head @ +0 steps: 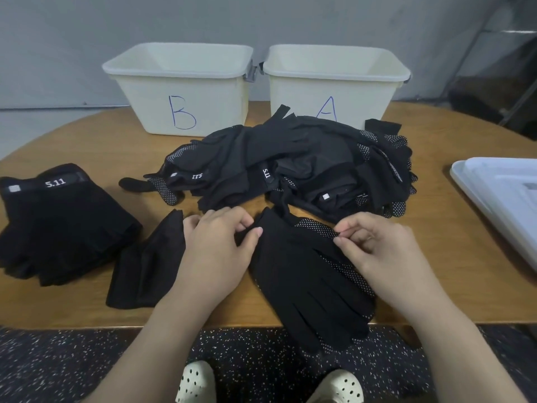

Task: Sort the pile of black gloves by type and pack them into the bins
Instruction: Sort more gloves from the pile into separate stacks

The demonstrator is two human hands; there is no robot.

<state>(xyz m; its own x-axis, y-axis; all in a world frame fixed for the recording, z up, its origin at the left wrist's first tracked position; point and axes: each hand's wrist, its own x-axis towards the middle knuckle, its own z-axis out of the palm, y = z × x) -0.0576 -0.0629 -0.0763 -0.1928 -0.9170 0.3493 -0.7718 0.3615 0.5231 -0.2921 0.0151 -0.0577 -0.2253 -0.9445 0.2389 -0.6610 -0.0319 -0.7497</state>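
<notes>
dotted gloves (308, 274) stacked at table (453, 286) near edge, fingers overhanging, pinched at cuff by left hand (220, 245) and right hand (374, 251); risk sliding off, or mixing with unsorted pile (290, 167) just behind.

The scene is viewed from a single head-worn camera, aimed forward and down, close over the table (421, 286).

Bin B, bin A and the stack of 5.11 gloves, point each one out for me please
Bin B (186, 91): head view, front wall above the letter.
Bin A (302, 91): head view, front wall left of the letter.
Stack of 5.11 gloves (58, 228): head view, middle of the top glove.
</notes>
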